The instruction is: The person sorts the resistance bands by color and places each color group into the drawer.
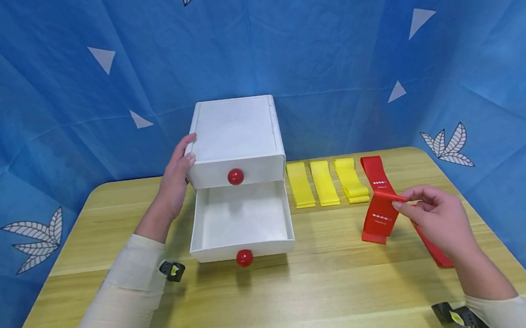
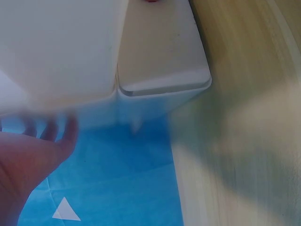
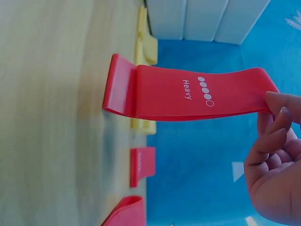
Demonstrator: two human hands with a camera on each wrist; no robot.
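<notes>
My right hand [image 1: 441,217] pinches one end of a red resistance band [image 1: 380,216] between thumb and fingers. The band hangs in a fold, its lower end near or on the table; the right wrist view shows the word "Heavy" and a row of dots on it. Behind it lies a second red band [image 1: 373,168], and a third red band [image 1: 436,248] is partly hidden by my right hand. My left hand [image 1: 174,184] rests against the left side of a white two-drawer box [image 1: 234,130], fingers at its upper edge. Its lower drawer [image 1: 242,250] is pulled out with nothing inside.
Between the box and the red bands lie three folded yellow bands [image 1: 323,182] in a row. Red ball knobs [image 1: 235,176] mark the drawer fronts, and the upper drawer is closed. A blue patterned cloth [image 1: 328,50] hangs behind the wooden table [image 1: 328,282].
</notes>
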